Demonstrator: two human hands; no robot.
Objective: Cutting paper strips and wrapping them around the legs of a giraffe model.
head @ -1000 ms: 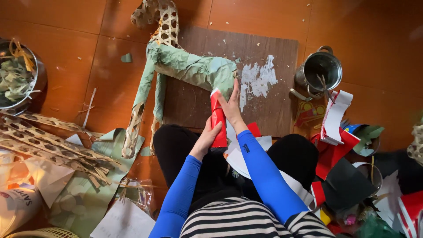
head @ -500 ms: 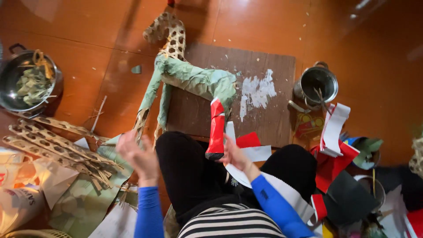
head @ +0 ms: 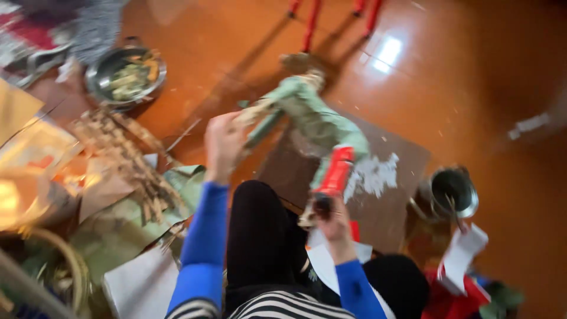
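One head-worn camera looks steeply down, near, tilted, at the floor (head: 472, 118).

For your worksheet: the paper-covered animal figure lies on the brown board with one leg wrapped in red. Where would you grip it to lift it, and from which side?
Probably the green body, gripped from above across its width: it is the thickest part and lies free on the brown board. The legs look thin. The right hand already holds the foot of the red-wrapped leg; the left hand is raised by the front legs. The blur hides finer detail.
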